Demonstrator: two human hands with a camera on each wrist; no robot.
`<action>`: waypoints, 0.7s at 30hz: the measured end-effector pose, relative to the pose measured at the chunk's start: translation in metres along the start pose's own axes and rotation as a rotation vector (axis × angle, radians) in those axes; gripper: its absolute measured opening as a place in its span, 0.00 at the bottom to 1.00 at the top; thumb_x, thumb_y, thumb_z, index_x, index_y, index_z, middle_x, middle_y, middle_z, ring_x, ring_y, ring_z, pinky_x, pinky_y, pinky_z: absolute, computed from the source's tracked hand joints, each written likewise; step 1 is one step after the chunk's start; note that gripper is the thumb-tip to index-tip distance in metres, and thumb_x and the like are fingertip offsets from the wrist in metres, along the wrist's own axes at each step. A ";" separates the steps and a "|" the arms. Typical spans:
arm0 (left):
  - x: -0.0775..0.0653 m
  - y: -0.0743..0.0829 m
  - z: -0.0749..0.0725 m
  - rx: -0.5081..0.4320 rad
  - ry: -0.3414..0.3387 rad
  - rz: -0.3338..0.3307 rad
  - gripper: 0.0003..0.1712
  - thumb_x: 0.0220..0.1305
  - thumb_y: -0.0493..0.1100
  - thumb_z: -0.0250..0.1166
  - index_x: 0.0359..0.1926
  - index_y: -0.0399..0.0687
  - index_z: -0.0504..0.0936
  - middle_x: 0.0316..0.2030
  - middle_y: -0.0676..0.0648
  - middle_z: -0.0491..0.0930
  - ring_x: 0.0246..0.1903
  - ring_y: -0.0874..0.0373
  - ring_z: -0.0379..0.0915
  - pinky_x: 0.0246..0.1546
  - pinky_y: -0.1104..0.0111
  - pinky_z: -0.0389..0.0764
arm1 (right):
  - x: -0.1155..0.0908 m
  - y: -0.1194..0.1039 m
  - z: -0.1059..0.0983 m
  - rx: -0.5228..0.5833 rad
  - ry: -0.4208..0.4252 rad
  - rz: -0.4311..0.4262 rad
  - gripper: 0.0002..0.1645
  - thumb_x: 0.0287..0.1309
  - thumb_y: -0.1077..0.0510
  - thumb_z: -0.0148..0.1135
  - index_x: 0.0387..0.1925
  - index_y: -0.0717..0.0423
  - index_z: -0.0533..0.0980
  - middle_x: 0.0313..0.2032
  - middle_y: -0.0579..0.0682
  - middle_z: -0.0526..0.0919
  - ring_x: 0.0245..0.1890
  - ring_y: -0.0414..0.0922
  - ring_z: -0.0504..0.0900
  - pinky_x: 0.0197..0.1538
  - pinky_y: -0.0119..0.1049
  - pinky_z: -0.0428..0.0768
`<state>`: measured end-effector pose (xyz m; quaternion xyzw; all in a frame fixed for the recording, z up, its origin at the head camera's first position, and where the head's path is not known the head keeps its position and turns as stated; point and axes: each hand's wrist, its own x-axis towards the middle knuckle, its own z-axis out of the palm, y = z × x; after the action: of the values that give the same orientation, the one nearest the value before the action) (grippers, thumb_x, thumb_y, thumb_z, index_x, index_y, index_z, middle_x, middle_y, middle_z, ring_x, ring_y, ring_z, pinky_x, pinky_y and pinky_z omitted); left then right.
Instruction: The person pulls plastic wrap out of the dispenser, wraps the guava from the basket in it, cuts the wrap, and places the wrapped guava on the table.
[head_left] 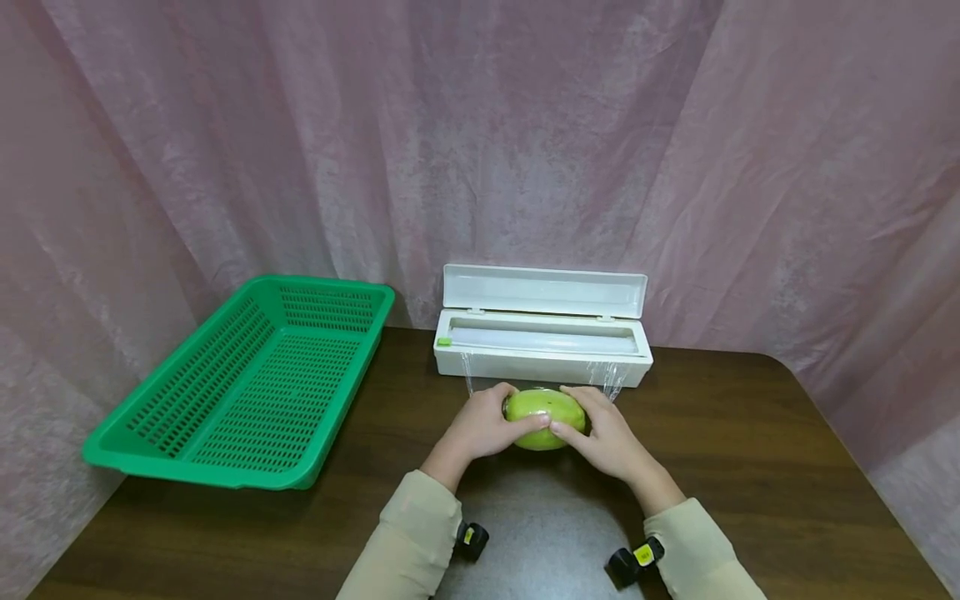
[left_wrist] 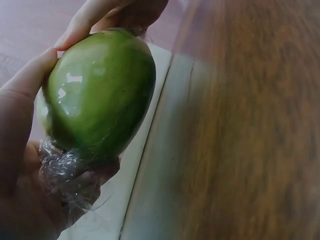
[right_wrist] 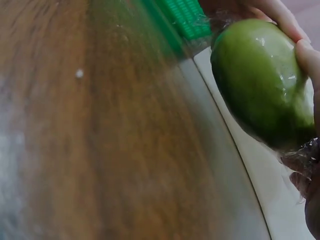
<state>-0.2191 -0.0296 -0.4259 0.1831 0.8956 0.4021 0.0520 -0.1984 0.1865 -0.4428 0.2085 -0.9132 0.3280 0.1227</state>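
Note:
A green mango (head_left: 545, 417), glossy under clear cling film, is held between both hands in front of the white wrap box (head_left: 543, 364). The left hand (head_left: 487, 423) grips its left end, and the right hand (head_left: 606, 435) its right end. On the near side the two thumbs almost meet. Crumpled film (left_wrist: 67, 165) bunches at the fruit's end by the left palm, and more film (right_wrist: 302, 156) gathers by the right hand. Strands of film (head_left: 611, 377) stretch from the box front toward the hands. Fingers behind the fruit are partly hidden.
The box lid (head_left: 544, 289) stands raised, with a film roll (head_left: 543, 340) inside. At the left is a green plastic basket (head_left: 348, 383) with slotted walls. A brown wooden table (head_left: 750, 450) lies beneath everything, and a pink curtain (head_left: 480, 150) hangs behind.

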 end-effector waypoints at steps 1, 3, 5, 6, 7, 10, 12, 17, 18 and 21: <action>0.000 -0.001 0.000 -0.010 -0.007 0.001 0.42 0.51 0.72 0.61 0.53 0.43 0.75 0.33 0.51 0.80 0.24 0.63 0.73 0.24 0.70 0.75 | 0.000 0.000 0.000 0.005 0.004 -0.005 0.37 0.55 0.45 0.64 0.62 0.60 0.69 0.56 0.54 0.73 0.54 0.50 0.73 0.55 0.51 0.72; 0.001 -0.003 -0.001 -0.027 -0.017 0.011 0.42 0.51 0.71 0.62 0.54 0.43 0.74 0.34 0.51 0.80 0.25 0.63 0.74 0.24 0.70 0.76 | -0.001 0.000 0.000 0.002 0.009 -0.025 0.40 0.55 0.45 0.65 0.64 0.60 0.66 0.58 0.55 0.70 0.56 0.51 0.71 0.55 0.52 0.72; 0.001 -0.004 -0.001 -0.035 -0.026 0.016 0.43 0.50 0.71 0.63 0.55 0.43 0.74 0.35 0.51 0.81 0.26 0.62 0.74 0.25 0.70 0.76 | -0.001 -0.002 0.000 -0.013 0.009 -0.045 0.43 0.52 0.44 0.67 0.66 0.58 0.65 0.59 0.54 0.69 0.57 0.51 0.69 0.56 0.52 0.72; 0.002 -0.004 -0.001 -0.038 -0.028 0.021 0.43 0.49 0.71 0.64 0.55 0.44 0.74 0.36 0.51 0.80 0.27 0.63 0.74 0.26 0.70 0.76 | -0.001 -0.003 0.000 -0.028 0.008 -0.061 0.45 0.50 0.43 0.69 0.66 0.56 0.65 0.60 0.53 0.69 0.58 0.50 0.69 0.56 0.53 0.71; 0.002 -0.004 -0.001 -0.039 -0.030 0.026 0.43 0.49 0.71 0.65 0.55 0.44 0.74 0.37 0.51 0.80 0.27 0.63 0.74 0.28 0.70 0.76 | 0.000 -0.004 0.000 -0.046 0.005 -0.081 0.46 0.48 0.42 0.70 0.66 0.55 0.65 0.60 0.53 0.70 0.58 0.50 0.69 0.56 0.53 0.70; 0.001 -0.004 -0.001 -0.027 -0.037 0.046 0.43 0.48 0.69 0.67 0.55 0.44 0.74 0.39 0.51 0.80 0.31 0.63 0.74 0.31 0.69 0.76 | 0.001 -0.006 0.000 -0.108 -0.008 -0.119 0.49 0.41 0.41 0.74 0.65 0.50 0.66 0.59 0.50 0.71 0.59 0.50 0.69 0.57 0.55 0.68; 0.001 -0.004 0.000 -0.010 -0.037 0.059 0.42 0.48 0.68 0.68 0.56 0.44 0.73 0.42 0.51 0.80 0.34 0.63 0.74 0.34 0.69 0.76 | 0.001 -0.007 0.000 -0.135 -0.019 -0.129 0.49 0.39 0.41 0.75 0.64 0.50 0.67 0.58 0.50 0.73 0.58 0.50 0.70 0.58 0.55 0.68; 0.000 -0.004 0.001 0.040 -0.025 0.075 0.45 0.47 0.67 0.68 0.59 0.44 0.72 0.50 0.47 0.74 0.41 0.60 0.73 0.40 0.67 0.76 | 0.001 -0.009 0.001 -0.144 -0.027 -0.119 0.49 0.38 0.42 0.76 0.62 0.52 0.68 0.57 0.51 0.73 0.57 0.51 0.71 0.59 0.54 0.68; -0.001 -0.004 0.001 0.050 -0.021 0.078 0.46 0.47 0.68 0.69 0.60 0.44 0.72 0.52 0.47 0.72 0.42 0.59 0.73 0.41 0.66 0.76 | 0.001 -0.010 0.001 -0.143 -0.026 -0.118 0.48 0.38 0.42 0.76 0.62 0.52 0.68 0.57 0.52 0.73 0.57 0.51 0.71 0.59 0.54 0.68; -0.001 -0.003 0.002 0.068 -0.016 0.081 0.49 0.47 0.67 0.69 0.63 0.42 0.69 0.55 0.44 0.68 0.45 0.56 0.72 0.45 0.63 0.76 | 0.000 -0.010 0.001 -0.139 -0.024 -0.110 0.48 0.39 0.43 0.76 0.62 0.53 0.68 0.57 0.52 0.73 0.58 0.51 0.70 0.60 0.54 0.67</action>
<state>-0.2183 -0.0308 -0.4296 0.2240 0.9002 0.3716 0.0366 -0.1939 0.1786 -0.4377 0.2531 -0.9224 0.2540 0.1437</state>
